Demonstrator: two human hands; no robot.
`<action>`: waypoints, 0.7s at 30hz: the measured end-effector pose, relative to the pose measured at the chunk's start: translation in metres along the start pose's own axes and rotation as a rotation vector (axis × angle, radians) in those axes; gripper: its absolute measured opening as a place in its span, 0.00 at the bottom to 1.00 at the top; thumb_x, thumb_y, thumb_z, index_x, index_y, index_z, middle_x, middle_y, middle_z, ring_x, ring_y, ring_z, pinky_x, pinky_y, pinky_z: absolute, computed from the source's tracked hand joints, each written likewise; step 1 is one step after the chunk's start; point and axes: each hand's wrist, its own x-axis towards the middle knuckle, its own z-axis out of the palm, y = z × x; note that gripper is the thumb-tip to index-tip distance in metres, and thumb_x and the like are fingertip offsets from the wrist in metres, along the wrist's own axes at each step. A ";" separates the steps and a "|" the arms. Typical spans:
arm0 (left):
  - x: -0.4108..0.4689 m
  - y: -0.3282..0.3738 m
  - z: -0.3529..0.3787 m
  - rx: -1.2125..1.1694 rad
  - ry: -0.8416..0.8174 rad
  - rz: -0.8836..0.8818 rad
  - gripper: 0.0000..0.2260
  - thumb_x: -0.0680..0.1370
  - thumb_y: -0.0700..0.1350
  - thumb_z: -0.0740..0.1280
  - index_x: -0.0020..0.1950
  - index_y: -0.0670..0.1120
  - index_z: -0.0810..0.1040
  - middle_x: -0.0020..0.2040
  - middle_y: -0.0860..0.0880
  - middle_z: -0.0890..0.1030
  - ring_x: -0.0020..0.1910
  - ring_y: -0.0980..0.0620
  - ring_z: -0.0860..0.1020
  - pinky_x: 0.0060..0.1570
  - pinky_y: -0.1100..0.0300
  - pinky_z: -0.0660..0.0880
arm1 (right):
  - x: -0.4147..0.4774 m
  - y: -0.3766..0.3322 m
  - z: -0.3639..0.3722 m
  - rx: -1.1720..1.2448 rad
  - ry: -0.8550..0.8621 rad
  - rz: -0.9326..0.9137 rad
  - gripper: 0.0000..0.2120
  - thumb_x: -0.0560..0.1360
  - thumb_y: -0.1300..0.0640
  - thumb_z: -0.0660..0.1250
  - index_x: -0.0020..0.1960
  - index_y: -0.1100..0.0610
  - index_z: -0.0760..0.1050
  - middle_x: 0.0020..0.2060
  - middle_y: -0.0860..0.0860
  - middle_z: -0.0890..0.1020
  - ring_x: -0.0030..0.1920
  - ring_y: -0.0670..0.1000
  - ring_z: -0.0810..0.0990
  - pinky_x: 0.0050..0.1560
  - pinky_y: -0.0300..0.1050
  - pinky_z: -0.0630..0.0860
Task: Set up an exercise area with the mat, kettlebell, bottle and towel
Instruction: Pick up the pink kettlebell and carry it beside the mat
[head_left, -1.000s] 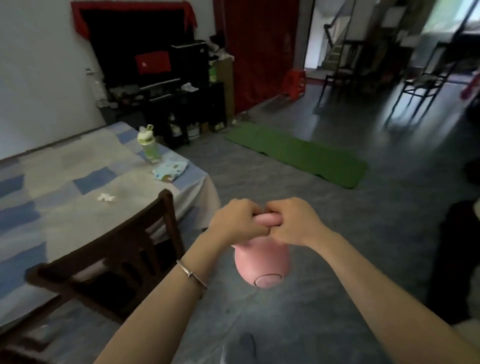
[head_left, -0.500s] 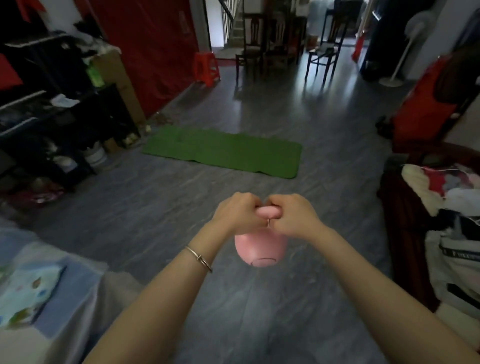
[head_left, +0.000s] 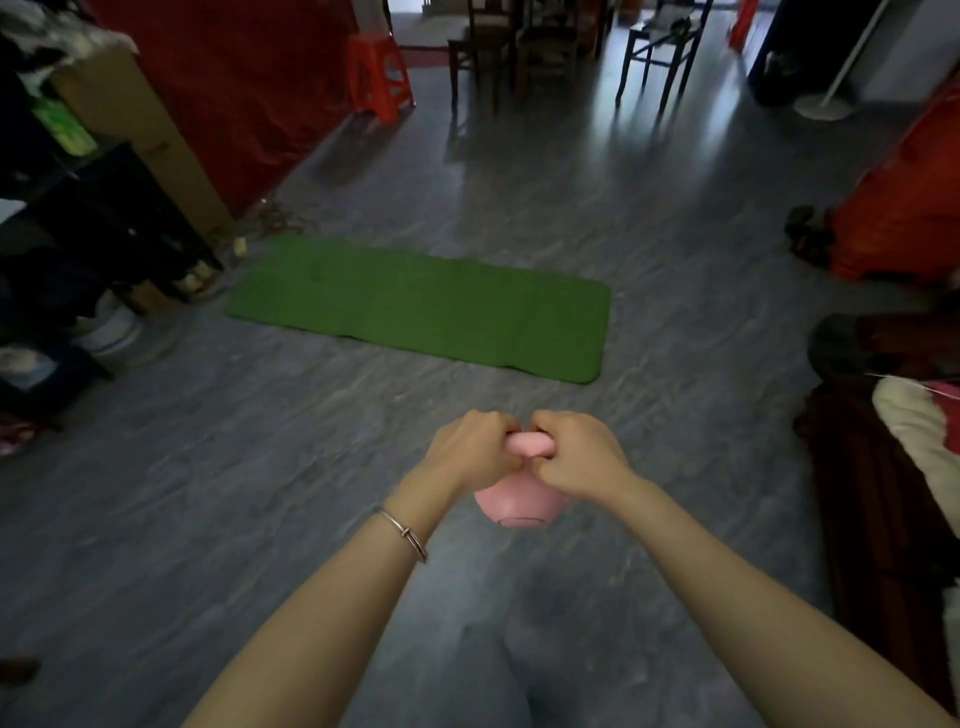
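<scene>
- Two bare forearms are reaching forward from the bottom edge, and a thin metal bracelet (head_left: 402, 530) is sitting on the left wrist.
- The left hand (head_left: 470, 449) and the right hand (head_left: 576, 452) are curling side by side round the handle of the pink kettlebell (head_left: 519, 506), gripping it with their knuckles nearly touching.
- The kettlebell's round body is hanging below the hands, above the grey floor (head_left: 208, 467), with its flat base tilting toward the camera.
- Beyond the hands, the green mat (head_left: 421, 306) is lying flat and unrolled on the floor, its long side running left to right, apart from the kettlebell.
- Left of the mat, a dark shelf (head_left: 93, 223) is standing cluttered, with a cardboard box (head_left: 140, 135) leaning beside it.
- Farther back, a red curtain (head_left: 234, 78) is hanging on the left, and a red stool (head_left: 379, 73) is standing just beside it.
- At the far end, dark chairs (head_left: 488, 47) are standing on the shiny floor, and a white stand base (head_left: 821, 106) is resting near the right.
</scene>
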 end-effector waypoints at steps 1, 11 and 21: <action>0.028 -0.007 -0.002 -0.003 -0.012 -0.005 0.09 0.71 0.47 0.64 0.49 0.50 0.78 0.49 0.47 0.81 0.47 0.44 0.77 0.39 0.58 0.67 | 0.025 0.011 0.002 0.010 -0.005 0.000 0.07 0.67 0.57 0.66 0.44 0.54 0.76 0.41 0.56 0.83 0.44 0.60 0.79 0.37 0.45 0.66; 0.360 -0.094 0.034 0.004 -0.148 0.046 0.12 0.73 0.44 0.64 0.55 0.45 0.77 0.54 0.40 0.82 0.53 0.38 0.79 0.50 0.50 0.76 | 0.290 0.172 0.082 0.046 -0.066 0.132 0.17 0.63 0.57 0.62 0.51 0.54 0.78 0.42 0.57 0.83 0.47 0.60 0.81 0.47 0.48 0.68; 0.633 -0.155 0.186 0.077 -0.205 0.126 0.13 0.75 0.43 0.63 0.59 0.44 0.75 0.57 0.41 0.80 0.55 0.39 0.78 0.49 0.52 0.72 | 0.465 0.398 0.224 -0.026 -0.138 0.212 0.16 0.66 0.58 0.62 0.54 0.54 0.76 0.46 0.56 0.82 0.51 0.59 0.78 0.52 0.49 0.66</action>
